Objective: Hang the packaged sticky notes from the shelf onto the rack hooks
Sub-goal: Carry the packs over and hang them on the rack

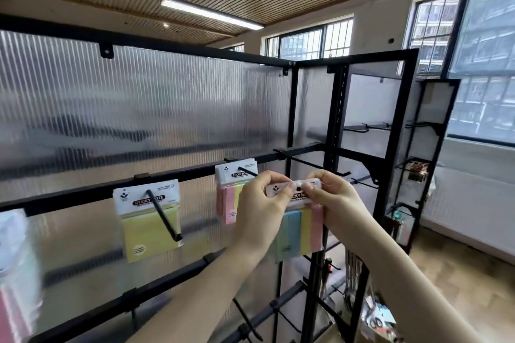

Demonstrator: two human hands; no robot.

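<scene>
L hand (pixel 262 200) & R hand (pixel 331 198) each pinch pack (pixel 299 220) header, long axis left-right, hole centred between them. Free hook (pixel 317 165) just beyond, tip right of hole; R hand nearer.

Bright daylight pours in through the windows (pixel 482 64) at far right, joined by a lit ceiling strip light (pixel 210 12). Wide-angle distortion bends the rack frame (pixel 401 131) and ceiling lines, and the near-left packet (pixel 16 273) is smeared with blur.
</scene>
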